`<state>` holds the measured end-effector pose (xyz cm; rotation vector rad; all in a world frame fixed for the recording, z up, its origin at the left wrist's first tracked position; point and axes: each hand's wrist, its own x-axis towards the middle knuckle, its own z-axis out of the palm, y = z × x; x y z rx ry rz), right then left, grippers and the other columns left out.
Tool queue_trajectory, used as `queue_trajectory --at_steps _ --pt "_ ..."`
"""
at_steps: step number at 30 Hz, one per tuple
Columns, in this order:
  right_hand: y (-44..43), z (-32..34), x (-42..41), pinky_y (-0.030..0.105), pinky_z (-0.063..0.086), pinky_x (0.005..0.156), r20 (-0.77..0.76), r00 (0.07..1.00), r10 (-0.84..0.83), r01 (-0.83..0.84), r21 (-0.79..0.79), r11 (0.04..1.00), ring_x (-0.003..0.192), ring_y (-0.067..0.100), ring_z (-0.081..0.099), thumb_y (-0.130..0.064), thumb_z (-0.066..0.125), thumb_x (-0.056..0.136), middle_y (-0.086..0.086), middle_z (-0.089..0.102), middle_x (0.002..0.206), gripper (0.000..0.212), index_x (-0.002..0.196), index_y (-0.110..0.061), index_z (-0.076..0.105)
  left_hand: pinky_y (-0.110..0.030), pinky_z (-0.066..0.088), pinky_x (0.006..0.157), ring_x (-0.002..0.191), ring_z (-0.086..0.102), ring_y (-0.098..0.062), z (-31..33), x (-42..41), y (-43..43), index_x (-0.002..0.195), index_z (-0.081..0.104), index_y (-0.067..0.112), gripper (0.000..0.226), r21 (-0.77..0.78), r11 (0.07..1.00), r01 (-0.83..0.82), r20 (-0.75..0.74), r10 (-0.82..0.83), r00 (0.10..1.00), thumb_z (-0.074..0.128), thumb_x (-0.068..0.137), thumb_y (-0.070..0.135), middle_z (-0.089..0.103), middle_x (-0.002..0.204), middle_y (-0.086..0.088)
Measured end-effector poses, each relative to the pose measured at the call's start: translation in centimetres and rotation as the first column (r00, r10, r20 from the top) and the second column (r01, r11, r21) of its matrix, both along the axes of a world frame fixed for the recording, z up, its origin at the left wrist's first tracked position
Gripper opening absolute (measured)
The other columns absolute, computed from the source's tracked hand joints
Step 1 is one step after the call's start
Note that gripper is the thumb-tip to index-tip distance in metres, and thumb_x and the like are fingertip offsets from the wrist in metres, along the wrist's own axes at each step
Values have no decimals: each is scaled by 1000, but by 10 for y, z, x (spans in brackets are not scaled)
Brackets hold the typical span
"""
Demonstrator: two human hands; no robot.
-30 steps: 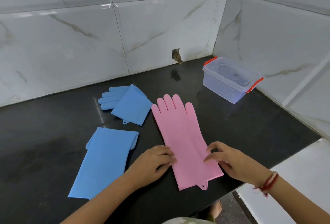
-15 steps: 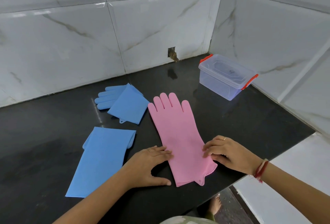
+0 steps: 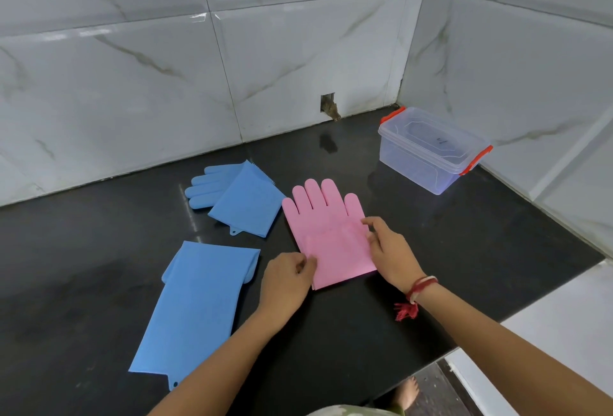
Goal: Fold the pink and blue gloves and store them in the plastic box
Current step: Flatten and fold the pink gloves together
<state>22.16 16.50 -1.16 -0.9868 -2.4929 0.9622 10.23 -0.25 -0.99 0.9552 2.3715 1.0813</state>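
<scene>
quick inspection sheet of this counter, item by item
surface: black glossy counter
job's things: pink glove, cuff folded up over its palm; far blue glove folded in half; near blue glove lying long; plastic box in the corner, lid on
clutter: nothing seen
hands: left hand pinches the pink glove's left edge; right hand holds its right edge
cables: nothing seen
surroundings: marble-look wall tiles, a small hole low in the back wall

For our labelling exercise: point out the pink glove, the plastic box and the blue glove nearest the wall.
pink glove (image 3: pixel 323 216), head view: palm below the fingers.
plastic box (image 3: pixel 411 165), head view: near side wall.
far blue glove (image 3: pixel 247 204), head view: folded-over cuff.
</scene>
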Motion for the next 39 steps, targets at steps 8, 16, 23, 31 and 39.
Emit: queue_trajectory --at_steps 8,16,23,31,39 --pt "-9 -2 -3 36 54 54 256 966 14 -153 532 833 71 26 62 -3 51 82 8 54 118 58 135 -23 39 -31 48 61 58 53 -9 9 -15 6 68 50 19 34 -208 975 -73 -306 6 952 54 90 45 55 65 6" --pt "34 -5 14 36 9 118 411 830 378 -535 390 749 145 19 18 -38 28 96 -9 25 155 50 146 -34 27 -35 13 119 141 27 -11 -2 -46 5 144 38 21 48 -322 721 613 -453 -686 569 46 97 30 35 151 1" --pt "34 2 17 25 -4 114 431 790 436 -570 254 782 146 10 6 -78 44 71 -9 5 159 99 150 -29 10 -22 -11 110 144 3 -5 3 -52 6 151 8 24 86 -531 666 524 -405 -743 533 31 84 71 5 158 6" --pt "38 15 11 32 37 106 169 916 364 -387 130 913 117 15 51 -36 63 85 -5 59 128 48 130 -25 53 -32 42 70 71 54 -20 25 -53 27 70 52 15 46 -211 920 332 -141 -364 921 29 101 41 53 70 -4" --pt "22 13 -11 41 38 64 46 981 189 -185 -83 979 62 17 39 -37 37 98 4 42 68 40 77 -4 41 -33 59 63 72 67 -26 34 -59 30 85 63 6 73 2 997 74 357 -70 931 22 91 66 66 79 -16"
